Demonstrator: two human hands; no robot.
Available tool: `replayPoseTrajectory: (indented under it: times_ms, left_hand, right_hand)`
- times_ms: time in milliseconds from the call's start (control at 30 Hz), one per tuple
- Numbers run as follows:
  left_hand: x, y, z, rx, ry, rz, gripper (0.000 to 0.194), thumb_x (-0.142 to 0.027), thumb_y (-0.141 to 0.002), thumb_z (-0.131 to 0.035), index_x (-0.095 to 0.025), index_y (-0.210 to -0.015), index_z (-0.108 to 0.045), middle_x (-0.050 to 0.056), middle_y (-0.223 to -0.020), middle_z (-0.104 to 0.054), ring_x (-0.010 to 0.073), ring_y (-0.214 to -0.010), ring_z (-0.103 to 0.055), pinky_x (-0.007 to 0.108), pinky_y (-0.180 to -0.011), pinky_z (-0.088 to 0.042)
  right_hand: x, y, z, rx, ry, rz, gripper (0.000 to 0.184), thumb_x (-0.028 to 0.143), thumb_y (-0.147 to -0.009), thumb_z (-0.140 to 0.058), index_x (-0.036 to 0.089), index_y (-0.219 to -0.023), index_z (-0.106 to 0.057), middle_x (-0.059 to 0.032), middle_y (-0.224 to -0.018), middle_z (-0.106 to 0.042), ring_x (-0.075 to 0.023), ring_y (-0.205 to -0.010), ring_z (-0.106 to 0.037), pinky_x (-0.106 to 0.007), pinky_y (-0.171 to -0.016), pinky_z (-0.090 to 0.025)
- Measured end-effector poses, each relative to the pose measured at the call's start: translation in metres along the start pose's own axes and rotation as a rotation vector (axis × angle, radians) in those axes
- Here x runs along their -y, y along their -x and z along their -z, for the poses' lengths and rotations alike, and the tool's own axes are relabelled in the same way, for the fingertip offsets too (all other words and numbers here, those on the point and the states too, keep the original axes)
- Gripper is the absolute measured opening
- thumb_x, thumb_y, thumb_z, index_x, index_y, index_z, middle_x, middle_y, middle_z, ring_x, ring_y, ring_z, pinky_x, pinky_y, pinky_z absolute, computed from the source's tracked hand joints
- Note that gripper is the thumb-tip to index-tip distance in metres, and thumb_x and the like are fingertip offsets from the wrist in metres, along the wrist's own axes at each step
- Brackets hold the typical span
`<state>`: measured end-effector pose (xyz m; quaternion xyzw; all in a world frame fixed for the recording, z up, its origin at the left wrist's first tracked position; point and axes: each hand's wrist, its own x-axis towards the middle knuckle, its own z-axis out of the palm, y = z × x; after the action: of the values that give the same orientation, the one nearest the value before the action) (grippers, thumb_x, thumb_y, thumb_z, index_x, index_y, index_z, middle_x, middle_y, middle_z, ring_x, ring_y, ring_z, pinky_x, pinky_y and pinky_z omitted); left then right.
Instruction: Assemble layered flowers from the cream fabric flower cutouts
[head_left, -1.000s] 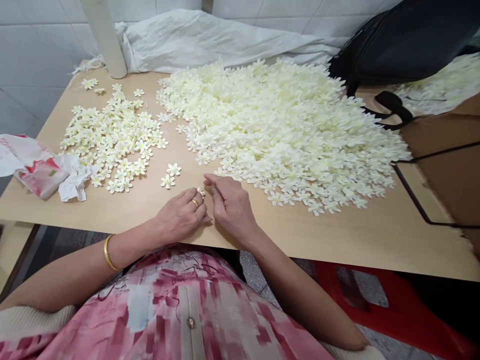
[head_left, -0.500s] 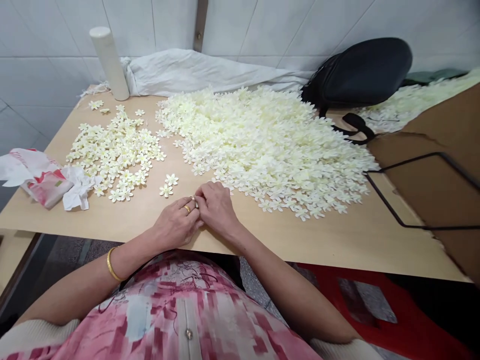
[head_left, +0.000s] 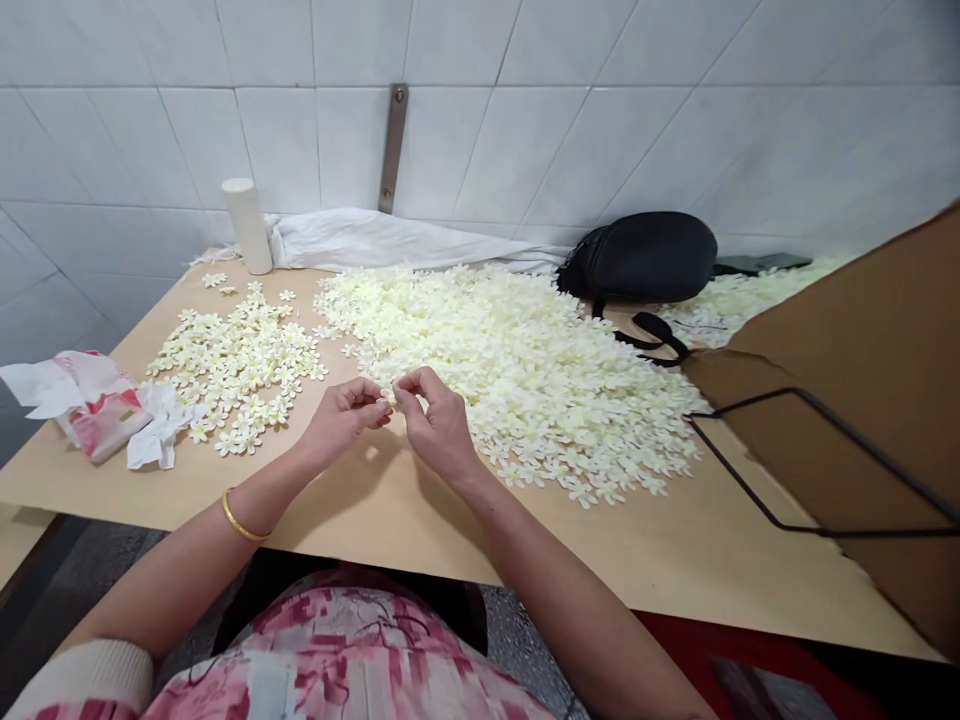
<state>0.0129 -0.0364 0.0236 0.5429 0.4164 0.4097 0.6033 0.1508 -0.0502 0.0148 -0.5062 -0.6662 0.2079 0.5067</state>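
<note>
A pale tiled wall (head_left: pixel 540 140) is fronted by a wood-coloured table (head_left: pixel 570 560). Much of the tabletop is covered by a large heap (head_left: pixel 510 370) of cream-white artificial flowers, flanked at far right by a cardboard sheet (head_left: pixel 840 370). Behind the heap, a black bag (head_left: pixel 652 255) is set near the wall. To the left, a smaller cluster (head_left: pixel 240 360) of flowers is spread out, bordered by a crumpled red-and-white wrapper (head_left: pixel 97 405).

Between the two groups, the left hand (head_left: pixel 337 420) and right hand (head_left: pixel 439 425) are held above the table, thumbs and forefingers nearly closed, the other fingers loosely curled. One small flower (head_left: pixel 388 397) is pinched between their fingertips.

Half a second ago the hands were pressed together low on the table; now they are raised and slightly parted. The flower is thus brought into clearer sight, apparently being worked in mid-air; its details cannot be made out.
</note>
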Motion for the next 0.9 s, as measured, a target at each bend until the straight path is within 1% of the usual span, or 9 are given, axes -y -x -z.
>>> replayPoseTrajectory:
  times_ms: [67, 100, 200, 267, 367, 433, 567, 733, 900]
  left_hand:
    - [0.0, -0.004, -0.003, -0.022, 0.051, 0.02, 0.018, -0.024, -0.062, -0.07, -0.013, -0.067, -0.057, -0.002, -0.059, -0.057, 0.0095, -0.058, -0.056, 0.025, -0.064, -0.045]
    - [0.0, -0.005, -0.004, -0.021, 0.063, 0.026, 0.018, -0.024, -0.062, -0.07, -0.013, -0.066, -0.056, -0.002, -0.058, -0.057, 0.0093, -0.057, -0.056, 0.025, -0.063, -0.044]
    - [0.004, -0.01, -0.004, -0.019, 0.095, 0.031, 0.02, -0.025, -0.061, -0.071, -0.013, -0.065, -0.056, -0.003, -0.057, -0.058, 0.009, -0.056, -0.056, 0.025, -0.063, -0.044]
    - [0.007, -0.014, -0.002, -0.016, 0.111, 0.034, 0.021, -0.026, -0.06, -0.072, -0.013, -0.066, -0.057, -0.003, -0.057, -0.059, 0.0088, -0.054, -0.056, 0.025, -0.062, -0.044]
    - [0.013, -0.018, 0.0, -0.004, 0.115, 0.037, 0.021, -0.026, -0.061, -0.072, -0.012, -0.066, -0.058, -0.002, -0.056, -0.06, 0.0082, -0.053, -0.055, 0.024, -0.06, -0.044]
    - [0.015, -0.019, 0.002, 0.0, 0.105, 0.047, 0.02, -0.025, -0.061, -0.072, -0.013, -0.065, -0.058, -0.002, -0.055, -0.06, 0.0081, -0.051, -0.054, 0.023, -0.058, -0.043]
    - [0.017, -0.02, 0.004, 0.022, 0.078, 0.065, 0.018, -0.025, -0.063, -0.071, -0.012, -0.066, -0.059, -0.001, -0.054, -0.06, 0.0084, -0.05, -0.053, 0.022, -0.055, -0.042]
    - [0.017, -0.023, 0.006, 0.037, 0.058, 0.061, 0.016, -0.024, -0.064, -0.07, -0.012, -0.065, -0.059, 0.0, -0.055, -0.06, 0.0083, -0.049, -0.053, 0.022, -0.053, -0.042]
    - [0.015, -0.019, 0.006, 0.007, -0.006, 0.074, 0.012, -0.02, -0.065, -0.067, -0.012, -0.063, -0.057, 0.0, -0.054, -0.059, 0.0086, -0.05, -0.052, 0.022, -0.052, -0.041]
  right_hand:
    - [-0.004, -0.002, 0.0, -0.005, -0.084, -0.061, 0.006, 0.024, -0.078, -0.046, 0.02, -0.076, -0.051, -0.0001, -0.068, -0.056, -0.0147, -0.066, -0.053, -0.029, -0.063, -0.043]
    - [-0.007, -0.002, 0.001, 0.003, -0.145, -0.107, 0.008, 0.026, -0.078, -0.048, 0.02, -0.08, -0.053, -0.0006, -0.07, -0.058, -0.0149, -0.068, -0.054, -0.03, -0.065, -0.044]
    - [-0.016, -0.005, 0.003, 0.064, -0.405, -0.289, 0.021, 0.032, -0.072, -0.056, 0.018, -0.088, -0.058, -0.0005, -0.071, -0.059, -0.0144, -0.068, -0.056, -0.03, -0.067, -0.046]
    - [-0.023, -0.007, 0.004, 0.113, -0.567, -0.402, 0.027, 0.034, -0.066, -0.063, 0.018, -0.088, -0.061, 0.0007, -0.069, -0.059, -0.013, -0.066, -0.055, -0.029, -0.066, -0.046]
    - [-0.029, -0.008, 0.005, 0.179, -0.691, -0.496, 0.03, 0.031, -0.057, -0.07, 0.017, -0.083, -0.064, 0.0021, -0.065, -0.059, -0.0105, -0.062, -0.052, -0.026, -0.06, -0.043]
    - [-0.031, -0.008, 0.005, 0.211, -0.716, -0.514, 0.028, 0.028, -0.055, -0.072, 0.017, -0.079, -0.064, 0.0028, -0.064, -0.058, -0.0096, -0.061, -0.05, -0.024, -0.057, -0.04]
    - [-0.031, -0.007, 0.008, 0.219, -0.68, -0.51, 0.025, 0.027, -0.056, -0.074, 0.018, -0.076, -0.062, 0.005, -0.06, -0.054, -0.0087, -0.058, -0.048, -0.022, -0.053, -0.037]
    - [-0.032, -0.009, 0.012, 0.293, -0.704, -0.521, 0.025, 0.028, -0.058, -0.074, 0.017, -0.077, -0.062, 0.0029, -0.065, -0.059, -0.0097, -0.062, -0.053, -0.024, -0.06, -0.042]
    - [-0.032, -0.008, 0.009, 0.27, -0.681, -0.516, 0.023, 0.027, -0.057, -0.075, 0.018, -0.074, -0.062, 0.0027, -0.066, -0.059, -0.0096, -0.063, -0.053, -0.024, -0.061, -0.044]
